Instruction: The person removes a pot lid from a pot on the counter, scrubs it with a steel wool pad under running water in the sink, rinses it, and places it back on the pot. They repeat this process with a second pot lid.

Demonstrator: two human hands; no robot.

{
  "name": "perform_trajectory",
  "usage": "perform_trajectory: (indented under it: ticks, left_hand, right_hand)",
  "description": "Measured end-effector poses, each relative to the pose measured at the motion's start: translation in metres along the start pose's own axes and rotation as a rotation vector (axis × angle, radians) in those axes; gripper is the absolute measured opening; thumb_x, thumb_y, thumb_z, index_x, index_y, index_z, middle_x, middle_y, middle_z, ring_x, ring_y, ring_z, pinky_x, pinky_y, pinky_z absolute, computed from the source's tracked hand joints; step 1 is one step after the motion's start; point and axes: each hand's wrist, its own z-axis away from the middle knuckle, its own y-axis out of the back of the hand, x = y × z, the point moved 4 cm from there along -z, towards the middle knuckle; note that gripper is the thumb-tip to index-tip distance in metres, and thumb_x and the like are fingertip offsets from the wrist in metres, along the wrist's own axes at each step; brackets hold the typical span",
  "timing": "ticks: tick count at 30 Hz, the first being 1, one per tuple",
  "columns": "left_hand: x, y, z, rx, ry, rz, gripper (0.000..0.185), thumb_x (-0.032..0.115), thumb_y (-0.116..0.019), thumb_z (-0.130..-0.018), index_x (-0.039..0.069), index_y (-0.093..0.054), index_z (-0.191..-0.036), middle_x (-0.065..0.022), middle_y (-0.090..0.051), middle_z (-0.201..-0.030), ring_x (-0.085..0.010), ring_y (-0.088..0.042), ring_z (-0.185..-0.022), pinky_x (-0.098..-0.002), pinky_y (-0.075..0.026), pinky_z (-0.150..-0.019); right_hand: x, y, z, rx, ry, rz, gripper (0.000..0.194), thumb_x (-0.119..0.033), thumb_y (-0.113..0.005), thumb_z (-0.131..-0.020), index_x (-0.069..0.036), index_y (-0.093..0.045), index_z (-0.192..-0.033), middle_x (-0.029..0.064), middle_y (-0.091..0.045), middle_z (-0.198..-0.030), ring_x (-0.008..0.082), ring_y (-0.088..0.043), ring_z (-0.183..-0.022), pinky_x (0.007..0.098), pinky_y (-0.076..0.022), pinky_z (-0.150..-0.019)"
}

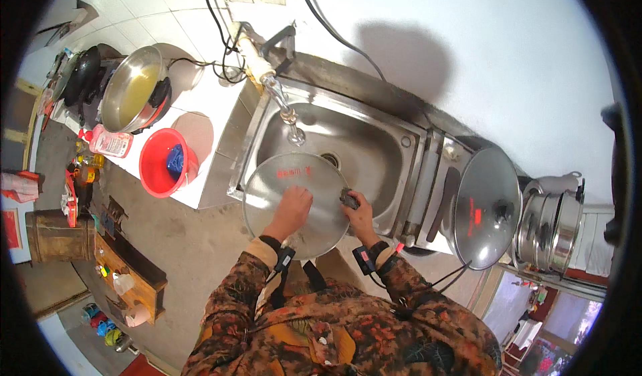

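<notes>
A round glass pot lid (281, 235) with a thin metal rim and red writing is held over the near left part of the stainless steel sink (376, 170). My left hand (292, 209) is closed at the lid's middle; its fingers hide whatever they grip there. In my right hand (362, 215) is a dark, rough scouring pad (349, 199), at the lid's right rim. The metal faucet (288, 113) points down into the basin beyond the lid, and no running water can be made out.
To the right, a second glass lid (486, 210) leans beside stacked steel pots (551, 225), near a dark-handled tool (444, 203). On the left counter are a red plastic bucket (158, 170), a pink-labelled bottle (111, 143) and a steel pan (131, 90). A black cable (341, 32) hangs along the wall.
</notes>
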Motion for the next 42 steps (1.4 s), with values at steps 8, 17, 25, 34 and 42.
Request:
perform_trajectory:
  ticks: [8, 17, 25, 34, 42]
  left_hand:
    - [-0.004, -0.006, -0.007, -0.07, -0.025, 0.015, 0.009, 0.006, -0.06, -0.078, 0.006, -0.052, -0.083, -0.0109, -0.05, -0.083, -0.0317, -0.05, -0.083, -0.0417, -0.042, -0.075]
    - [-0.004, -0.005, -0.009, -0.091, 0.004, 0.047, 0.01, 0.005, -0.06, -0.076, 0.007, -0.054, -0.084, -0.01, -0.051, -0.083, -0.0311, -0.05, -0.083, -0.0412, -0.042, -0.077]
    - [-0.003, 0.0, -0.007, -0.105, -0.029, 0.063, 0.012, 0.005, -0.059, -0.073, 0.006, -0.053, -0.083, -0.0101, -0.051, -0.083, -0.0313, -0.051, -0.082, -0.0405, -0.042, -0.077]
    - [0.001, 0.004, 0.0, -0.117, -0.091, 0.053, 0.016, 0.006, -0.058, -0.073, 0.006, -0.054, -0.089, -0.0096, -0.052, -0.085, -0.0309, -0.052, -0.084, -0.0407, -0.042, -0.076]
    - [0.013, 0.007, 0.011, 0.06, 0.147, -0.02, 0.018, 0.004, -0.064, -0.076, 0.006, -0.056, -0.092, -0.0116, -0.056, -0.093, -0.0334, -0.053, -0.089, -0.0435, -0.042, -0.079]
  right_hand:
    - [-0.026, -0.015, -0.057, -0.118, 0.249, 0.193, 0.042, -0.023, -0.068, -0.084, -0.002, -0.059, -0.12, 0.0208, -0.061, -0.12, 0.0373, -0.059, -0.109, 0.0391, -0.0463, -0.093]
    - [-0.024, -0.017, -0.075, -0.21, 0.298, 0.262, 0.044, -0.031, -0.065, -0.087, -0.006, -0.06, -0.123, 0.0218, -0.052, -0.134, 0.0388, -0.049, -0.123, 0.0428, -0.0382, -0.105]
    - [-0.037, -0.024, -0.057, -0.071, 0.431, 0.365, 0.042, -0.027, -0.065, -0.087, -0.001, -0.061, -0.121, 0.0221, -0.05, -0.136, 0.0389, -0.049, -0.123, 0.0419, -0.0391, -0.104]
    - [-0.051, -0.045, -0.12, -0.362, 0.325, -0.03, 0.034, -0.008, -0.07, -0.081, 0.0, -0.065, -0.113, 0.0125, -0.069, -0.101, 0.0179, -0.064, -0.09, 0.0294, -0.0497, -0.082]
    - [-0.021, -0.014, -0.045, -0.022, -0.083, -0.105, 0.038, -0.009, -0.07, -0.079, 0.0, -0.064, -0.115, 0.0071, -0.068, -0.098, 0.0133, -0.061, -0.088, 0.0261, -0.0487, -0.081]
